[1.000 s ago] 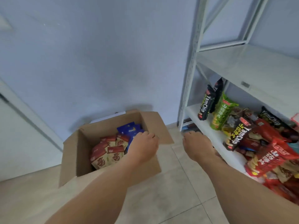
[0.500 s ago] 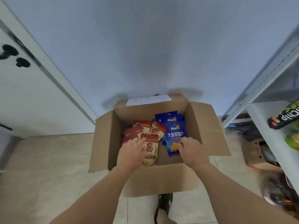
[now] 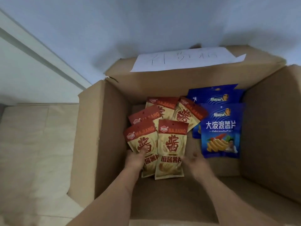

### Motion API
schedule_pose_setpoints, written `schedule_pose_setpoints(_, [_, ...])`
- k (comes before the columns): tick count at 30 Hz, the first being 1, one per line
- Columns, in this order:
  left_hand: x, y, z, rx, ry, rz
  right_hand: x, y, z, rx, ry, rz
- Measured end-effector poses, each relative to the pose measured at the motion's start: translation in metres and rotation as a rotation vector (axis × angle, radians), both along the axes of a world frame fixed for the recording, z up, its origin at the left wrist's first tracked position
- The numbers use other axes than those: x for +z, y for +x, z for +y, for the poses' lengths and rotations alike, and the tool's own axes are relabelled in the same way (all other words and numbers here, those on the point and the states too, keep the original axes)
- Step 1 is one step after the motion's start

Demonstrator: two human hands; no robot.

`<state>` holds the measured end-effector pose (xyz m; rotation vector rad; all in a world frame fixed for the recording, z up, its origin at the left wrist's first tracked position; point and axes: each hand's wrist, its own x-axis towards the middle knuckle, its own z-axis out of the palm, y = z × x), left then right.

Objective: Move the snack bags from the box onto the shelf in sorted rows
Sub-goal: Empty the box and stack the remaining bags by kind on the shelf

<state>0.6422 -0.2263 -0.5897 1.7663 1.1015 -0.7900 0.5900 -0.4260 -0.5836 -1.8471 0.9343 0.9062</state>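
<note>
An open cardboard box (image 3: 101, 144) fills the head view. Several red-and-cream snack bags lie in its left half, and a stack of blue snack bags (image 3: 220, 129) lies in its right half. My left hand (image 3: 135, 160) is inside the box, its thumb on top of the front-left red-and-cream bag (image 3: 140, 137), gripping that bag's lower part. My right hand (image 3: 195, 162) is blurred and sits low between the front-middle red-and-cream bag (image 3: 171, 149) and the blue bags, fingers loose and holding nothing. The shelf is out of view.
A white paper label (image 3: 184, 61) with handwriting lies on the box's far flap, against the pale blue wall. A white door frame (image 3: 37, 51) runs down the left. Beige floor tiles (image 3: 32, 144) lie left of the box.
The view has closed in on the box. Both hands have gone deeper inside; the left has taken hold of a red-and-cream bag, and the right has left the blue bag for the gap beside it.
</note>
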Motion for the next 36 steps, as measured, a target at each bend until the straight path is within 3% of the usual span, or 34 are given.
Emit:
schedule_pose_setpoints(4, [-0.053,0.006,0.011,0.088,-0.083,0.101,-0.056,0.011,0.02,-0.22,0.184,0.116])
schedule_pose_setpoints(8, [-0.081,0.01,0.012,0.082,-0.121,0.104,-0.1,0.015,0.03,-0.338,0.179,0.125])
schedule_pose_setpoints(14, [-0.072,0.021,0.011,-0.023,-0.155,0.048,-0.094,0.007,0.019,-0.43,0.267,0.123])
schedule_pose_setpoints(20, [0.005,0.052,-0.029,-0.163,-0.267,-0.067,0.006,-0.003,-0.03,-0.487,0.319,-0.045])
schedule_pose_setpoints(27, [0.141,0.096,-0.106,-0.5,-0.407,-0.181,0.162,-0.031,-0.071,-0.694,0.242,-0.288])
schedule_pose_setpoints(36, [0.347,0.041,-0.224,-0.984,-0.614,-0.337,0.336,-0.161,-0.068,-1.119,0.166,-0.583])
